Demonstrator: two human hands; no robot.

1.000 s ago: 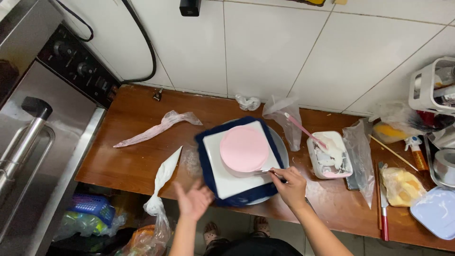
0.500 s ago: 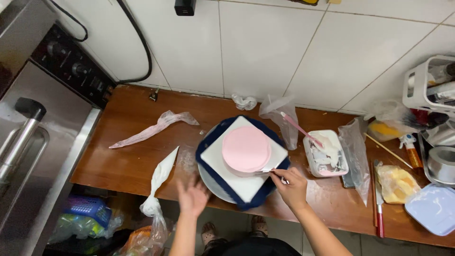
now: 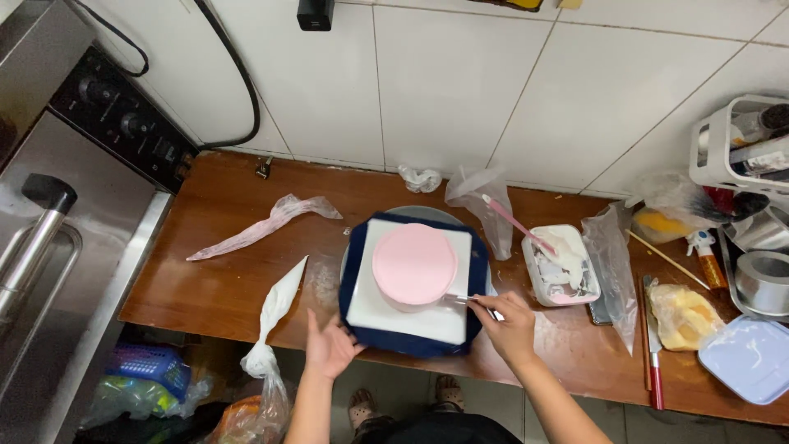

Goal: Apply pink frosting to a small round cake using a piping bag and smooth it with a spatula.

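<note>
Centre of frame, we see a pink round cake [image 3: 413, 265] sitting on a white square board [image 3: 408, 311], which rests on a dark blue square base [image 3: 411, 343] atop a grey turntable [image 3: 427, 215] on the wooden counter [image 3: 222, 288].

Right hand [image 3: 511, 326], lower centre-right, is closed around a thin metal spatula [image 3: 460, 298]; blade tip touches the cake's lower right side.

Left hand [image 3: 330, 346], lower centre, is spread wide w/ fingers open, fingertips at the lower left edge of the blue base.

Left of the hands: a white piping bag [image 3: 275, 316] hanging over the counter edge, & an emptied clear piping bag [image 3: 259, 228] farther up. Right of the cake: a white tub [image 3: 561, 265] w/ cream and a pink spatula [image 3: 514, 223] in it. Oven [image 3: 57, 222] fills the left edge.
</note>
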